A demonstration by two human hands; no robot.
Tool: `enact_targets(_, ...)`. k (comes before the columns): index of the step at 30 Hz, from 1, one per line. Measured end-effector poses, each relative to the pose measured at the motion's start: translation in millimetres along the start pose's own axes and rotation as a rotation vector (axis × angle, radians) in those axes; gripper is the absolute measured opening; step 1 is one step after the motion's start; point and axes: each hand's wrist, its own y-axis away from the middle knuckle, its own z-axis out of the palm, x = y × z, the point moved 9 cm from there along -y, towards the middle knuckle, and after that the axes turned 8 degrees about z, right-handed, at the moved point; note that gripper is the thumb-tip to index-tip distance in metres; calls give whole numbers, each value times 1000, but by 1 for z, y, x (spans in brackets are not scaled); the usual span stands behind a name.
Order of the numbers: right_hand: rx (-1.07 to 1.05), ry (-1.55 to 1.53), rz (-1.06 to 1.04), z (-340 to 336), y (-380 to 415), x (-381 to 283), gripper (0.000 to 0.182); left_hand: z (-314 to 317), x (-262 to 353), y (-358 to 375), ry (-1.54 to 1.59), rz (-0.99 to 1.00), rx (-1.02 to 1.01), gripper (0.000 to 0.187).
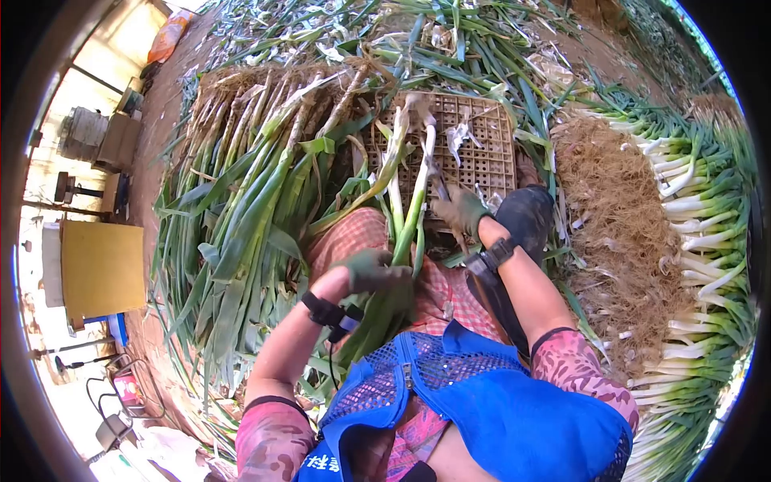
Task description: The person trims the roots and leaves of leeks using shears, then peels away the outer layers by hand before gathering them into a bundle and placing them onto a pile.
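Observation:
My gloved left hand is closed around the green leaves of a couple of long green onions over my lap. Their white stems point away from me, and the root ends lie over an upturned tan plastic crate. My gloved right hand is closed beside the stems, at the crate's near edge. A narrow dark piece sticks out above its fingers; I cannot tell what it is. Scraps of pale peel lie on the crate.
Untrimmed onions with brown roots are heaped at my left. To the right, a mat of cut roots lies beside a long row of cleaned onions. Loose leaves cover the ground beyond the crate. A yellow board stands far left.

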Motion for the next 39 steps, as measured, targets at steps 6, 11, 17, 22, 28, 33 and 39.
enact_targets(6,12,100,46,12,67,-2,62,-210,-63,67,-796,-462,922,70)
enact_targets(11,33,-20,77,9,76,9,54,-232,-168,63,-873,-753,708,67)
enact_targets(17,14,-41,89,19,68,21,56,-200,-83,64,-735,-555,586,56)
enact_targets(22,11,-73,62,27,59,28,60,-113,0,46,-1006,-144,672,65)
enact_targets(28,-20,-224,-5,13,90,19,57,-106,-50,9,17,-223,446,41)
enact_targets(33,-90,-358,-251,26,163,-11,50,-115,-2,-12,344,-4,409,39)
enact_targets(39,-74,-130,-162,23,190,3,54,-81,-21,-86,-135,-128,456,67)
